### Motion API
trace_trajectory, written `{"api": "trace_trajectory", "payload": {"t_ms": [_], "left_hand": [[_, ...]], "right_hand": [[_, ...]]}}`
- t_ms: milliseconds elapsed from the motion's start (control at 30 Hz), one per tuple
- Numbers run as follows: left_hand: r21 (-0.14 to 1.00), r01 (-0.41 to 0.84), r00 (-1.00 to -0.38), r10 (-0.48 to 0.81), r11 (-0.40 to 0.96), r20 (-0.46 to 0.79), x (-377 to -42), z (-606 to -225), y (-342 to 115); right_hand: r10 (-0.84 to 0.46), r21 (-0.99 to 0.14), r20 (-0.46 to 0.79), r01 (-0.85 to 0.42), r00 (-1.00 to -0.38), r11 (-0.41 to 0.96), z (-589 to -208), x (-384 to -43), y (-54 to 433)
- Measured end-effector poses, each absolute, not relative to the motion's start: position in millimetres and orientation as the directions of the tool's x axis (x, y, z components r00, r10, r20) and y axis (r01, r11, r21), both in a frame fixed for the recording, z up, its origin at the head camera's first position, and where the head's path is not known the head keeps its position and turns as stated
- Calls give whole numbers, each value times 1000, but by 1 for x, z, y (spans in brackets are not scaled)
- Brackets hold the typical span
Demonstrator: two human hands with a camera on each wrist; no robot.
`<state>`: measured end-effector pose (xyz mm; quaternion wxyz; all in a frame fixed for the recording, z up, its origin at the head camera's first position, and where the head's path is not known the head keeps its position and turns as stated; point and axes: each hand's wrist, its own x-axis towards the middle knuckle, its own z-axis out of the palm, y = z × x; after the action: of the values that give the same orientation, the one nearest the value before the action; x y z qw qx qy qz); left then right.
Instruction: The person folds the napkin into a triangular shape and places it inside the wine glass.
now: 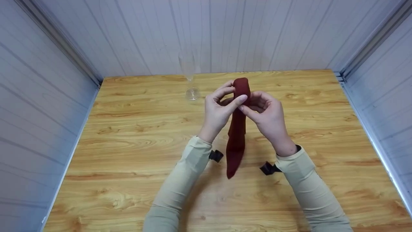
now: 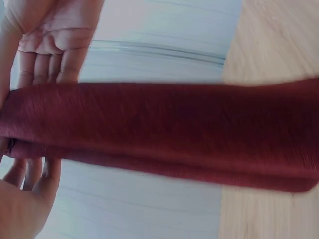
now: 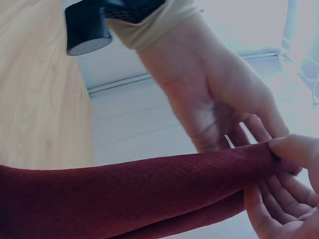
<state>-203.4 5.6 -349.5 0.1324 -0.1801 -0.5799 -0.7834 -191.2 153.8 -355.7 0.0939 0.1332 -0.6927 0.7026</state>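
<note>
A dark red cloth (image 1: 236, 141), folded into a long narrow strip, hangs over the table from both hands. My left hand (image 1: 219, 105) pinches its upper part, the thumb across the front and the fingers behind. From the other side my right hand (image 1: 267, 117) pinches the same part, its thumb tip close to the left thumb. Above the hands the cloth bends over in a rounded fold; its lower end narrows to a point. In the left wrist view the cloth (image 2: 164, 127) stretches sideways with layered edges. The right wrist view shows the strip (image 3: 144, 189) between the fingers.
A clear champagne flute (image 1: 192, 93) stands upright near the back edge of the wood-grain table (image 1: 138, 161), left of the hands. Pale panelled walls (image 1: 209, 35) enclose the table at the back and both sides. Black cameras (image 1: 268, 168) stick out from the wrists.
</note>
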Motion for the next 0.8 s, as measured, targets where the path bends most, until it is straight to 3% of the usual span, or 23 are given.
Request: {"api": "trace_trajectory", "payload": {"t_ms": [167,467,800], "left_hand": [[889,378,-919,14,-259,395,-202,-349,1],[890,380,-911,67,-252,408,-199,-346,-4],[871,443,-879,91,-211,469,-196,-344,-8]], "right_hand": [[-82,-938,345,-345,-935,-13,-353,-193,155],[-95,-852,523,-519,-847,-66,-342,-186,149],[-142,-845,534,-524,-833,-102,-344,-184,156]]}}
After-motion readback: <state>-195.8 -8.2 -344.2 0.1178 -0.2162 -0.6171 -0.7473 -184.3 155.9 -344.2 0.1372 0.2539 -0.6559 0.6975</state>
